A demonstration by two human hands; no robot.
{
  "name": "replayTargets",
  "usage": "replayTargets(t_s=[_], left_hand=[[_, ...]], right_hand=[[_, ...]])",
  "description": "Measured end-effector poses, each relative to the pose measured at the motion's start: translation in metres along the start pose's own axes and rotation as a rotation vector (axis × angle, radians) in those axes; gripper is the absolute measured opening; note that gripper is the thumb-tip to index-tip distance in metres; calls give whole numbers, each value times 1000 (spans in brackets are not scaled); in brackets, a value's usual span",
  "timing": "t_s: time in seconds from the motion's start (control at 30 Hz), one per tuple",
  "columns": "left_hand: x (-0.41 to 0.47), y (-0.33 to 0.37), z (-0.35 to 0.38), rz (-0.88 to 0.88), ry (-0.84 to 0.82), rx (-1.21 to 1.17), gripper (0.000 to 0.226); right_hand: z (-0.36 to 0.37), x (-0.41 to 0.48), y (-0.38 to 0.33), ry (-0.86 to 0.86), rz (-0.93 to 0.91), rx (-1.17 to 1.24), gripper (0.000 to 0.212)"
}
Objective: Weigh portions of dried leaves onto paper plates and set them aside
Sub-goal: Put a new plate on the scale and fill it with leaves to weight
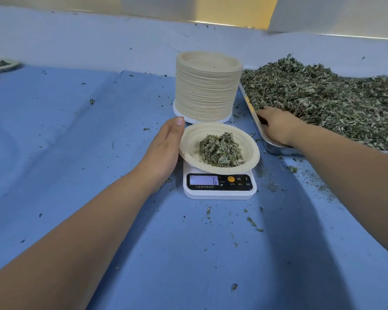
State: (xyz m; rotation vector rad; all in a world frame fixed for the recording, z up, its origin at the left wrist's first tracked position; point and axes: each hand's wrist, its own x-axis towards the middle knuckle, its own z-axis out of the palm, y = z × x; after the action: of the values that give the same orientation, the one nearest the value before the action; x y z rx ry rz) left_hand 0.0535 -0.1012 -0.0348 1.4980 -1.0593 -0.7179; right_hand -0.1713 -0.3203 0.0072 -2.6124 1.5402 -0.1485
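A paper plate (244,142) holding a small heap of dried leaves (221,149) sits on a white digital scale (220,186); the display shows 6. My left hand (164,151) lies flat against the plate's left rim, fingers straight. My right hand (276,125) reaches into the near corner of a metal tray (269,145) piled with dried leaves (327,101); its fingertips are buried in the leaves, so I cannot see what they hold.
A tall stack of paper plates (207,86) stands just behind the scale. A filled plate (0,64) sits at the far left. Leaf crumbs are scattered over the blue cloth (76,130). A low wall runs along the back.
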Motion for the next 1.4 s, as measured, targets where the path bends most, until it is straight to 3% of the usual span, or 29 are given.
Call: replayTargets(t_s=[0.07,0.2,0.3,0.53,0.6,0.7,0.9,0.97,1.1,1.2,1.4], left_hand=[[0,0,0,8,-5,12,35],[1,-1,0,18,-4,18,33],[2,-2,1,21,-6,20,34],[3,-5,1,9,-2,-26,39],[3,-4,1,7,0,-22,44],[3,-3,1,6,1,-16,39],[2,-2,3,22,10,9,46],[1,-3,2,14,6,-3,49],[2,-1,2,4,-2,-24,51],[0,-1,1,11,2,-26,59],[1,-2,2,23,-1,-19,55]], right_hand=[[-1,3,-1,-79,-18,-67,49],[-3,4,-5,-123,-5,-153,37],[-8,3,-10,-91,5,-249,26],[-13,-6,-7,84,-15,-461,23],[-14,-9,-3,182,-10,-433,19],[-20,-15,3,321,-44,-208,13],[-14,-23,-2,-33,-70,-145,24],[-18,-23,-3,-89,-42,-129,33],[-28,-24,-4,-140,-82,-220,21],[-33,-28,-3,-72,-60,-152,17],[-48,-31,3,238,12,91,15]])
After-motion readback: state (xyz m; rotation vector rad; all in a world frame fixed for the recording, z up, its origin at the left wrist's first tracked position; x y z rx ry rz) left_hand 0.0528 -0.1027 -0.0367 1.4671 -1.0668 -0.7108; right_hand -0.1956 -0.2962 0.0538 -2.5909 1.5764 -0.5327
